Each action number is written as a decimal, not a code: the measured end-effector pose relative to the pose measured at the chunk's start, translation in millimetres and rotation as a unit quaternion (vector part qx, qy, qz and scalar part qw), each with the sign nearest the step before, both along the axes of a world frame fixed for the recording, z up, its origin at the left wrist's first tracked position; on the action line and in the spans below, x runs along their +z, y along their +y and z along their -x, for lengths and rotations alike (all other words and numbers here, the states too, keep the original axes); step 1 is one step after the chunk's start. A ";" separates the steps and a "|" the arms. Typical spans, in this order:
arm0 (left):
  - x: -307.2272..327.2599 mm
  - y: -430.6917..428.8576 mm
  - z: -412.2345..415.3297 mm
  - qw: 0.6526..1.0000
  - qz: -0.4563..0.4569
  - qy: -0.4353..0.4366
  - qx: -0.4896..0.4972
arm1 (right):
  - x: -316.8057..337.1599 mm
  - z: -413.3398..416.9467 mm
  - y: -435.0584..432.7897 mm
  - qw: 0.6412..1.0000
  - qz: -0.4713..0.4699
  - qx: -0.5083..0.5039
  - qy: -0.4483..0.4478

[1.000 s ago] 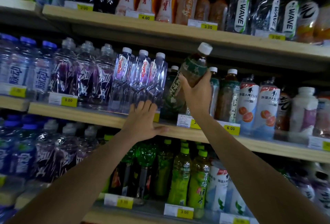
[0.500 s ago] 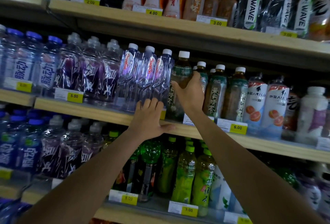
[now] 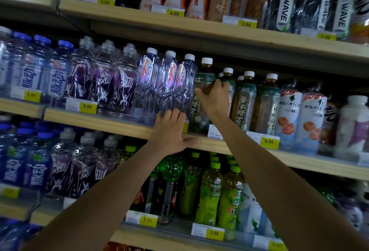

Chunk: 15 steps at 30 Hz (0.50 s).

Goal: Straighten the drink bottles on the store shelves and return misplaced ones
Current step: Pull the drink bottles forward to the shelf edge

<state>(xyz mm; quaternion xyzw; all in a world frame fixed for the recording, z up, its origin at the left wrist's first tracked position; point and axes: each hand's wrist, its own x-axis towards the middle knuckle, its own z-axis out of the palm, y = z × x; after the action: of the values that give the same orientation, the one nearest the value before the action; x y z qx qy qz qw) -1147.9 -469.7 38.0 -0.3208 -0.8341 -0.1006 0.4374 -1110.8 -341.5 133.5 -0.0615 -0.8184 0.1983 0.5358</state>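
Observation:
A green-labelled tea bottle (image 3: pixel 201 82) with a white cap stands upright on the middle shelf (image 3: pixel 111 123), at the left end of a row of like tea bottles (image 3: pixel 244 100). My right hand (image 3: pixel 214 99) wraps round its middle from the right. My left hand (image 3: pixel 169 130) lies on the shelf's front edge with straight fingers touching the base of the clear Ganten water bottles (image 3: pixel 169 82), thumb along the edge.
Purple-labelled bottles (image 3: pixel 103 84) and blue-capped bottles (image 3: pixel 30 74) fill the middle shelf's left. Grapefruit-print bottles (image 3: pixel 299 114) stand right of the teas. Green tea bottles (image 3: pixel 209 192) crowd the shelf below. Red, orange and WAVE bottles (image 3: pixel 283 5) line the top shelf.
My right hand lowered the tilted tea bottle from above the shelf and stood it upright beside the water bottles. My left hand stayed on the shelf edge.

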 end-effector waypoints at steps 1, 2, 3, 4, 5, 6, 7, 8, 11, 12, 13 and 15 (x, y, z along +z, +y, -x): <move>-0.3 0.0 -0.1 1.000 0.000 -0.002 0.000 | 0.9 -0.1 2.1 1.000 0.008 0.002 -0.005; -0.7 0.1 -0.1 1.000 0.000 -0.004 -0.001 | 1.7 -0.3 4.5 1.000 0.017 0.005 -0.010; -1.1 0.1 -0.2 1.000 0.000 -0.004 -0.003 | 2.1 -0.5 6.7 1.000 0.024 0.006 -0.013; -1.2 0.1 0.0 1.000 0.000 -0.003 -0.004 | 2.3 -0.7 8.4 1.000 0.026 0.005 -0.013; -1.4 -0.2 0.1 1.000 0.000 -0.002 -0.003 | 2.1 -0.7 9.2 1.000 0.025 0.004 -0.013; -1.6 -0.3 0.4 1.000 0.001 -0.001 -0.002 | 1.8 -0.5 9.4 1.000 0.021 0.002 -0.012; -1.8 -0.3 0.7 1.000 0.001 -0.001 -0.001 | 1.5 -0.3 9.3 1.000 0.018 0.002 -0.011; -1.7 -0.3 0.9 1.000 0.001 -0.001 -0.001 | 1.3 0.0 8.9 1.000 0.016 0.004 -0.008; -1.4 0.2 0.5 1.000 0.004 -0.004 0.001 | 0.9 0.4 9.2 1.000 0.015 0.018 0.007; -1.2 0.2 0.2 1.000 0.004 -0.005 0.001 | 0.5 0.5 9.5 1.000 0.012 0.021 0.012; -1.1 0.2 -0.1 1.000 0.004 -0.007 0.001 | 0.3 0.5 9.6 1.000 0.007 0.020 0.013; -0.5 0.1 -0.6 1.000 0.005 -0.011 -0.001 | -0.2 1.1 9.7 1.000 -0.004 0.007 0.013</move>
<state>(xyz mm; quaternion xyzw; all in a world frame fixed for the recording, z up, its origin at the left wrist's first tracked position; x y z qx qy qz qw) -1147.3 -469.6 37.6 -0.3229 -0.8390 -0.1009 0.4262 -1112.0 -331.8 133.3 -0.0509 -0.8128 0.1997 0.5449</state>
